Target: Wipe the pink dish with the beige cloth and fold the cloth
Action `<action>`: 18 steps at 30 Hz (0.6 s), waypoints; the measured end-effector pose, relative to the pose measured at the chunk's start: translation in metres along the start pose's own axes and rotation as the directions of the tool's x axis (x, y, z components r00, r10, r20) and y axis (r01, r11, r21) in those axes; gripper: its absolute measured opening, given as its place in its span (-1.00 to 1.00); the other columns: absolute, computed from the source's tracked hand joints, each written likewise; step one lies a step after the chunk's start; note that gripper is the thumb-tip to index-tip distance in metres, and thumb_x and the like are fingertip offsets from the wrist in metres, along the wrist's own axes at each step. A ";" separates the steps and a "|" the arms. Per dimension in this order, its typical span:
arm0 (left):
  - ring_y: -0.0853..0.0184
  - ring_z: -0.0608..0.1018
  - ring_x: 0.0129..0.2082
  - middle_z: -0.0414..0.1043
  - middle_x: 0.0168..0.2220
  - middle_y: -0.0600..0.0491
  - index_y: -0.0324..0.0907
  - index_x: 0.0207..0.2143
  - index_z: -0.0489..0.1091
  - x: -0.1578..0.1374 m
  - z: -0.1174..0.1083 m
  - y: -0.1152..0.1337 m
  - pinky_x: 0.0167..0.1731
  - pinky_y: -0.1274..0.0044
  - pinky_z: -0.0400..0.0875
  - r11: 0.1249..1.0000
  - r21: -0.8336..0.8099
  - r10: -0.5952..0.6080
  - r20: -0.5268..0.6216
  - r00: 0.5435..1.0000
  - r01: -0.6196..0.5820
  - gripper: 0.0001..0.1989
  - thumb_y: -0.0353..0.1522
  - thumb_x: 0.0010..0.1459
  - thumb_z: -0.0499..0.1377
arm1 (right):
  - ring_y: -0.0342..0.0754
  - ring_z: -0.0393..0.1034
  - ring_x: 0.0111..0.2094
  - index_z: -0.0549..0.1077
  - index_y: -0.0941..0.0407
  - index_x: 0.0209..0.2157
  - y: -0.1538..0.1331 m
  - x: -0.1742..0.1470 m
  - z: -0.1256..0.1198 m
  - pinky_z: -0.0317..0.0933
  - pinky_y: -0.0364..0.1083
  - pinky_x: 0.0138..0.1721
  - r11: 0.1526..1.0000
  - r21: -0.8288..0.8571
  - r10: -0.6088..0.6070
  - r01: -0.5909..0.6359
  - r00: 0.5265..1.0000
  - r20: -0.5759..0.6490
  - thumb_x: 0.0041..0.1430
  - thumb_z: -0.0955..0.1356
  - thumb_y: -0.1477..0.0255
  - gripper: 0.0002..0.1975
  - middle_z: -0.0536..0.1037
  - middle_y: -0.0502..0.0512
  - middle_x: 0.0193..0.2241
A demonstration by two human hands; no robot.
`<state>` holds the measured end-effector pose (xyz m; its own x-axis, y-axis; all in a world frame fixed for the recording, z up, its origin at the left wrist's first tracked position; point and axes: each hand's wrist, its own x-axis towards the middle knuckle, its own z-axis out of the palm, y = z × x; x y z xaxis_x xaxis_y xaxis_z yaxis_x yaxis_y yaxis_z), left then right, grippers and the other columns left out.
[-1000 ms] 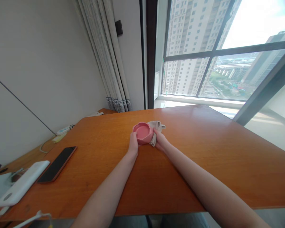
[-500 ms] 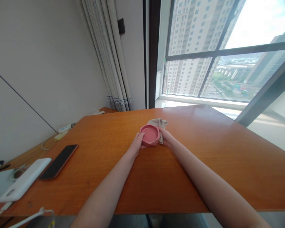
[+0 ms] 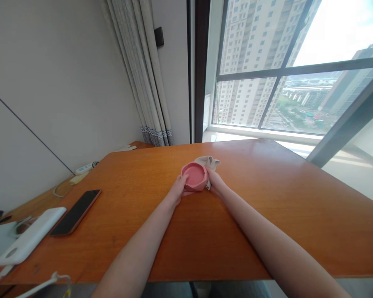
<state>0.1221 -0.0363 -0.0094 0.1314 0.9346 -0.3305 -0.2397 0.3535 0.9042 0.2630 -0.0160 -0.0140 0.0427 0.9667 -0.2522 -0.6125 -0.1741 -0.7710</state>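
Observation:
A shallow pink dish [image 3: 195, 175] with an angular rim is held just above the middle of the wooden table. My left hand [image 3: 178, 189] grips its left side, thumb over the rim and fingers underneath. On the dish's right side is my right hand [image 3: 215, 181], closed on a light grey cloth [image 3: 209, 160] that presses against the dish. Part of the cloth sticks out behind the dish and a corner hangs below. The right fingertips are hidden behind the dish and cloth.
On the left of the table [image 3: 136, 174] lie a dark phone [image 3: 76, 212] and a white power bank [image 3: 31, 236] with a cable. A power strip [image 3: 83, 168] sits by the wall. A curtain [image 3: 139, 74] and a large window stand beyond the table.
The dish has shifted slightly left and turned a little in my hands. Both hands keep their hold, and the cloth stays at the dish's right side.

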 end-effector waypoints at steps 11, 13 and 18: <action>0.29 0.48 -0.13 0.38 -0.03 0.00 -0.03 0.00 0.24 0.005 -0.006 0.002 -0.19 0.48 0.41 0.955 0.068 0.296 -0.158 0.942 -0.289 -0.49 -0.25 -0.05 0.25 | -0.05 0.50 -0.22 0.46 0.13 -0.25 0.018 -0.008 0.014 0.40 -0.11 -0.21 0.988 0.118 -0.098 0.102 0.994 -0.042 0.10 0.33 0.35 -0.80 0.60 0.09 -0.27; 0.28 0.52 -0.26 0.43 -0.11 -0.02 -0.03 -0.02 0.24 0.003 -0.004 0.003 -0.27 0.43 0.44 0.987 0.077 0.142 -0.056 0.988 -0.138 -0.50 -0.13 -0.02 0.21 | -0.06 0.50 -0.24 0.47 0.13 -0.29 0.010 -0.001 0.005 0.40 -0.14 -0.23 0.990 0.060 -0.123 0.128 0.989 -0.081 0.09 0.33 0.34 -0.82 0.61 0.06 -0.32; 0.29 0.51 -0.31 0.44 -0.16 0.00 -0.07 -0.07 0.28 0.002 -0.002 -0.001 -0.38 0.46 0.44 0.992 0.028 0.128 -0.062 0.990 -0.126 -0.56 -0.05 0.07 0.06 | -0.02 0.50 -0.24 0.47 0.13 -0.32 0.012 -0.003 0.006 0.41 -0.09 -0.24 0.997 0.069 -0.020 0.020 1.000 -0.007 0.12 0.30 0.34 -0.83 0.61 0.10 -0.34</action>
<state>0.1207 -0.0343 -0.0112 0.0400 0.9728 -0.2283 -0.2273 0.2313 0.9460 0.2502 -0.0195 -0.0191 0.0602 0.9687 -0.2406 -0.6649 -0.1409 -0.7335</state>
